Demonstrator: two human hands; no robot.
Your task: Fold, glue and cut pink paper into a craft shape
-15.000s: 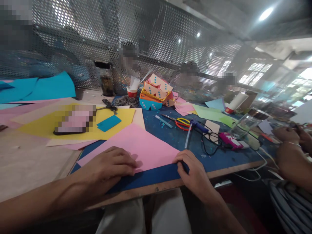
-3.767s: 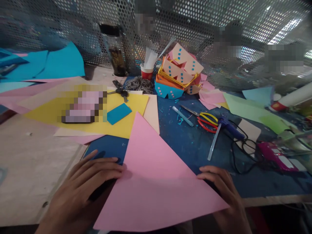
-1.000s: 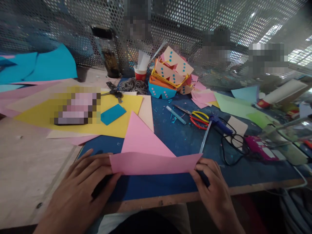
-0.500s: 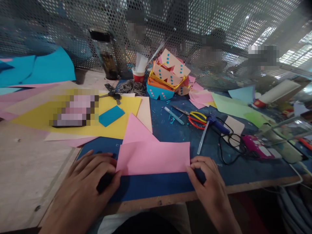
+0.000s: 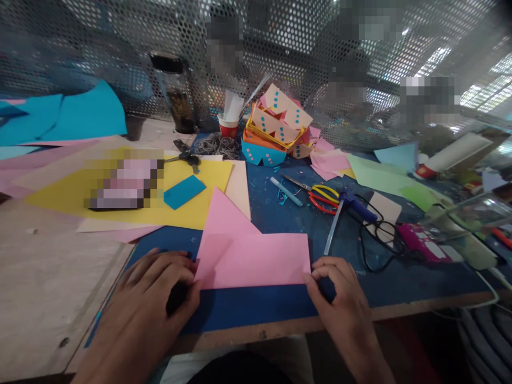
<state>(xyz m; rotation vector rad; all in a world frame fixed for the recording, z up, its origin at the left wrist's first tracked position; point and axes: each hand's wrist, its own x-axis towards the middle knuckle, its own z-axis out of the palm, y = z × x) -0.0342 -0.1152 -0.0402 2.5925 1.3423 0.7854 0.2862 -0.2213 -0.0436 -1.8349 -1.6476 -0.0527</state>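
A sheet of pink paper point(image 5: 256, 261) is held low over the blue table surface, close to its front edge. Its lower part is a rectangle, and a pointed triangle of pink rises at its left. My left hand point(image 5: 156, 293) pinches the left end of the sheet between thumb and fingers. At the other end, my right hand point(image 5: 340, 293) grips the right edge near the lower corner with thumb and fingertips. Behind the sheet, a small blue paper rectangle point(image 5: 184, 192) lies on yellow paper point(image 5: 140, 216).
Scissors point(image 5: 324, 198), a glue gun point(image 5: 358, 207) with its cord and a pale blue stick point(image 5: 286, 192) lie to the right. Stacked paper crowns point(image 5: 276, 128), a cup point(image 5: 228, 127) and a dark-lidded bottle point(image 5: 176, 96) stand behind. Keys point(image 5: 188, 154) and a phone point(image 5: 126, 184) lie left.
The sheet's left part has shifted slightly; its upper left edge now runs smoothly into the triangle. My left hand has moved a little rightward. My right hand keeps its grip.
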